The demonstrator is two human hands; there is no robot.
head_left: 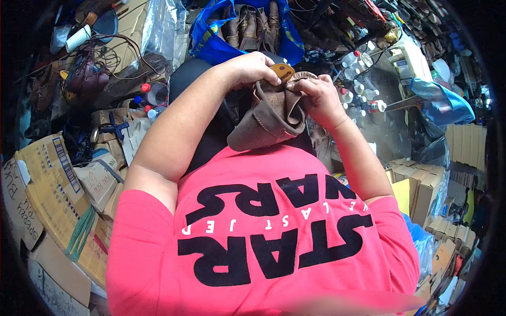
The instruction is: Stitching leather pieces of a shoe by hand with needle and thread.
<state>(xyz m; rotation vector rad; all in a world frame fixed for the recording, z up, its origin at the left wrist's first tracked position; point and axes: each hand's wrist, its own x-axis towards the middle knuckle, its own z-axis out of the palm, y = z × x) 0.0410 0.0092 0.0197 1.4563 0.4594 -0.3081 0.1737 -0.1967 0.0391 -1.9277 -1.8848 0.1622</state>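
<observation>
A brown leather shoe upper (pixel 266 124) with light stitching hangs over my lap, its opening turned up and away from me. My left hand (pixel 253 68) is closed at the far edge of the upper, thumb and fingers pressed together. By its fingertips is a small tan, rounded piece (pixel 283 71) with dark spots; whether it is part of the upper, I cannot tell. My right hand (pixel 319 97) pinches the gathered rim of the upper, fingers curled over the leather. The inside of the upper is partly hidden by its folds.
Ahead stands a blue bag (pixel 211 45) holding several brown shoes (pixel 249 29). Plastic bottles (pixel 361 89) cluster to the right, with others (pixel 155 95) to the left. Cardboard boxes (pixel 58 179) are stacked at the left; more cartons (pixel 421 184) stand at the right. A blue plastic bag (pixel 440 102) lies farther right.
</observation>
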